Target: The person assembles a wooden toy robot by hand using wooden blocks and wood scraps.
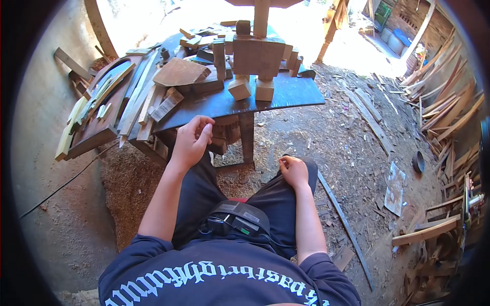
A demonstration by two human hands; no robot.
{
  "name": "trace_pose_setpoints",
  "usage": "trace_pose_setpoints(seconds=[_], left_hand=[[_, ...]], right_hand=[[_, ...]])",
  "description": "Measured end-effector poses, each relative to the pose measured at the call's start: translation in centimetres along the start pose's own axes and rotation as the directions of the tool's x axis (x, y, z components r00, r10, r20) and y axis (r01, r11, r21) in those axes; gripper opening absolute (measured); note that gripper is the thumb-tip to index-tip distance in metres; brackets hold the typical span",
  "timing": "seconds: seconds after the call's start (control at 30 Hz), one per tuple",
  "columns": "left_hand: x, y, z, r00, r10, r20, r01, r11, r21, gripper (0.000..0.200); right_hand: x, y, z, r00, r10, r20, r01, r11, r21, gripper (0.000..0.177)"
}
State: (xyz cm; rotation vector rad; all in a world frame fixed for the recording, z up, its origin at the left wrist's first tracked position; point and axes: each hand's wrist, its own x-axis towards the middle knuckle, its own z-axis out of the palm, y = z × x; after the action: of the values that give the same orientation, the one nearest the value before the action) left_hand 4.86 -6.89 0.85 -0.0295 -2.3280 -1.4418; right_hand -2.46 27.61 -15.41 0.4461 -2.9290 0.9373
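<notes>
My left hand (pixel 193 137) hovers just short of the front edge of a dark blue-topped table (pixel 204 108), its fingers curled in and no object visible in them. Resting on my right knee, my right hand (pixel 294 171) has bent fingers, and I see nothing held there. On the table stands an assembly of wooden blocks: a wide body block (pixel 259 55) above two small cube-like blocks, a left one (pixel 239 88) and a right one (pixel 264 91). A post (pixel 261 19) rises from it. Closest to my left hand lies a short block with a pale label (pixel 167 105).
Wood offcuts, including a broad angled piece (pixel 181 71), crowd the table's left side. A framed wooden panel (pixel 94 135) leans there beside the wall. Boards (pixel 368 122) and a metal strip (pixel 347 232) lie on the littered floor. Wood strips (pixel 449 115) line the right wall.
</notes>
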Motion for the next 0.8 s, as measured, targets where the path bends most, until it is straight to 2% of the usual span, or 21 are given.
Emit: trace_pose_setpoints(seconds=[0.03,0.07,0.1,0.17,0.23,0.27,0.33,0.43,0.5,0.53,0.63,0.77,0.8], left_hand=[[-0.4,0.3,-0.8,1.000,-0.023,0.001,0.023,0.997,0.067,0.013],[-0.3,-0.7,-1.7,0.995,0.078,-0.062,-0.065,0.978,0.197,0.012],[0.1,0.4,-3.0,0.993,0.056,-0.108,-0.028,0.969,0.245,0.013],[2.0,1.3,-4.8,0.962,0.130,-0.240,-0.045,0.943,0.331,0.014],[5.5,1.7,-6.5,0.926,0.278,-0.255,-0.135,0.875,0.464,0.015],[7.3,2.8,-7.2,0.955,0.202,-0.217,-0.068,0.862,0.502,0.025],[11.2,2.7,-8.2,0.932,0.363,-0.014,-0.246,0.659,0.711,0.054],[15.7,0.9,-7.3,0.957,0.226,0.181,-0.262,0.409,0.874,0.086],[18.1,0.1,-7.5,0.976,-0.043,0.214,-0.177,0.417,0.892,0.097],[18.6,-0.2,-8.0,0.957,-0.177,0.229,-0.139,0.411,0.901,0.103],[18.5,-0.6,-9.4,0.949,-0.227,0.220,-0.113,0.407,0.906,0.105],[18.0,-4.5,-13.0,0.949,-0.081,0.306,-0.243,0.431,0.869,0.099],[17.8,-4.8,-13.6,0.949,-0.076,0.305,-0.238,0.460,0.855,0.097]], right_hand=[[-0.2,0.2,-0.2,1.000,0.012,0.001,-0.012,1.000,0.003,0.018],[-0.4,0.5,-0.5,1.000,0.017,-0.008,-0.017,1.000,-0.014,0.019],[-0.7,0.8,-0.7,0.999,0.024,-0.025,-0.024,1.000,-0.012,0.019],[-1.0,1.9,-0.8,0.997,0.009,-0.074,-0.011,1.000,-0.029,0.018],[-1.2,2.4,-1.1,0.996,0.056,-0.068,-0.056,0.998,0.008,0.017],[-0.9,2.2,-1.1,0.995,0.075,-0.063,-0.073,0.997,0.022,0.016],[-0.4,1.6,-1.0,0.995,0.085,-0.044,-0.085,0.996,0.002,0.016],[0.4,1.5,-0.3,0.998,0.062,-0.020,-0.064,0.995,-0.080,0.015],[1.5,1.0,0.1,0.999,0.046,0.007,-0.045,0.988,-0.147,0.015],[1.9,0.8,0.2,0.999,0.043,0.014,-0.041,0.987,-0.157,0.015],[2.8,0.5,0.6,0.999,0.041,0.025,-0.036,0.984,-0.174,0.015],[3.5,0.3,0.7,0.997,0.052,0.051,-0.040,0.976,-0.216,0.017],[3.7,0.1,0.7,0.997,0.058,0.055,-0.043,0.972,-0.232,0.017]])
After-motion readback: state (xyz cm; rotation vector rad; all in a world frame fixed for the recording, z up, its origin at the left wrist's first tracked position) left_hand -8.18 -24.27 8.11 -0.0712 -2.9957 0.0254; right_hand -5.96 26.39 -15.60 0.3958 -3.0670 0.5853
